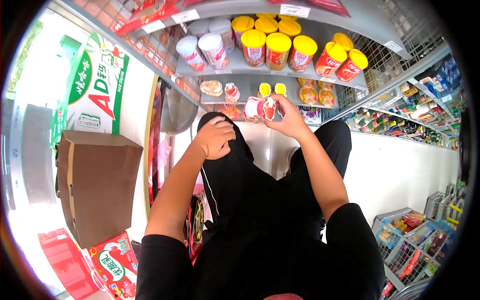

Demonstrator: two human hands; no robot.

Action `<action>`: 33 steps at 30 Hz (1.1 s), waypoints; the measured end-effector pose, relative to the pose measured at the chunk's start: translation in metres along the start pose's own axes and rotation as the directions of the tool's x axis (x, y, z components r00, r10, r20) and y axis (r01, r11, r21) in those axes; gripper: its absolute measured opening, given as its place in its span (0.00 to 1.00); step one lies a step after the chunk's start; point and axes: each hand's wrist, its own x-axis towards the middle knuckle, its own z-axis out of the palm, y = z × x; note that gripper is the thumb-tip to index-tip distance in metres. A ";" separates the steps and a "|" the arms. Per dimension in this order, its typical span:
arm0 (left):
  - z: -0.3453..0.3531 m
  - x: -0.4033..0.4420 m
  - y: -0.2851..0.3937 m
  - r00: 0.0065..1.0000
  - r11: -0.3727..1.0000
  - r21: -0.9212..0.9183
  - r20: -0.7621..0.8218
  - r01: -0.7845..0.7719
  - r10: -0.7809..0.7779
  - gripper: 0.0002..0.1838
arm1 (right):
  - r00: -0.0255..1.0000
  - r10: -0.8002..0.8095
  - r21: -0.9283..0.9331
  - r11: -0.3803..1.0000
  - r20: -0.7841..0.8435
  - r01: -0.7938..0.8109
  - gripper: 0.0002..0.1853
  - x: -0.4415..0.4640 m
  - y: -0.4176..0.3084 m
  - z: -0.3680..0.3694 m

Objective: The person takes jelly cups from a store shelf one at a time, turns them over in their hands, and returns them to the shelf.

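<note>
My right hand (289, 119) is closed on a small red-and-white package (256, 108), held just in front of the lowest shelf (247, 86). Its exact kind I cannot make out; it may be two small packs together. My left hand (217, 138) lies on my left knee, fingers loosely bent, holding nothing. Behind the package, two yellow-topped items (265, 89) stand on the lowest shelf. A small red-and-white item (231, 91) sits to their left, and stacked round cups (308, 95) to their right.
Yellow-lidded canisters (278, 47) and white-lidded canisters (213, 49) fill the shelf above. A brown box (102, 185) and a green-and-white carton (95, 80) stand left, above a red carton (114, 265). Bottle racks (405, 115) and wire baskets (412, 250) are on the right.
</note>
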 end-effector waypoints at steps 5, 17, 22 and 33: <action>0.007 -0.004 0.024 0.985 0.989 -0.053 -0.093 0.137 -0.142 0.12 | 0.987 -0.083 -0.094 0.993 -0.138 0.070 0.35 -0.032 -0.025 -0.025; 0.063 0.073 0.095 0.819 -0.315 -0.937 0.295 0.148 -0.493 0.45 | 0.899 -0.091 0.194 0.963 -0.428 0.190 0.35 -0.146 -0.025 -0.024; 0.086 0.085 0.108 0.907 -0.469 -0.857 0.352 0.214 -0.229 0.44 | 0.944 -0.018 0.277 0.954 -0.331 0.116 0.34 -0.162 -0.025 -0.021; 0.086 0.080 0.110 0.888 -0.425 -0.896 0.295 0.129 -0.352 0.34 | 0.986 -0.035 0.344 0.935 -0.165 0.091 0.36 -0.150 -0.013 -0.010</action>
